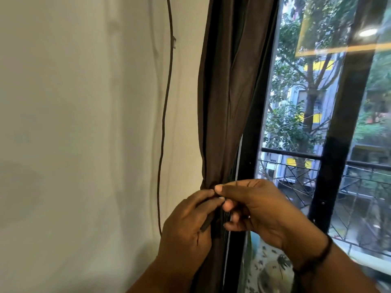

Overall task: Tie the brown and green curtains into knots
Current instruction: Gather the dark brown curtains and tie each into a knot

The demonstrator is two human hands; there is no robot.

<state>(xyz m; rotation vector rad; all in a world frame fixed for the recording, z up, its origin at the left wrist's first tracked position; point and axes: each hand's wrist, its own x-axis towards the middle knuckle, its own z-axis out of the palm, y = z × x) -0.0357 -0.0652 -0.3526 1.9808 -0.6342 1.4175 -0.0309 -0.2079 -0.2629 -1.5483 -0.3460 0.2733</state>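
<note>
The brown curtain (pixel 228 85) hangs gathered against the left side of the black window frame, narrowing to a bunch at hand height. My left hand (pixel 186 227) grips the gathered cloth from the left, with a dark strip of fabric running through its fingers. My right hand (pixel 260 210) reaches in from the right and pinches the same bunch between thumb and fingertips. A dark band circles my right wrist. The lower part of the curtain is partly hidden behind my hands. No green curtain is in view.
A dark cable (pixel 167 106) hangs down the white wall (pixel 74 123) left of the curtain. The black window frame (pixel 342 123) and glass stand to the right, with a balcony railing (pixel 296 166) and trees outside. A patterned surface (pixel 268 267) shows below.
</note>
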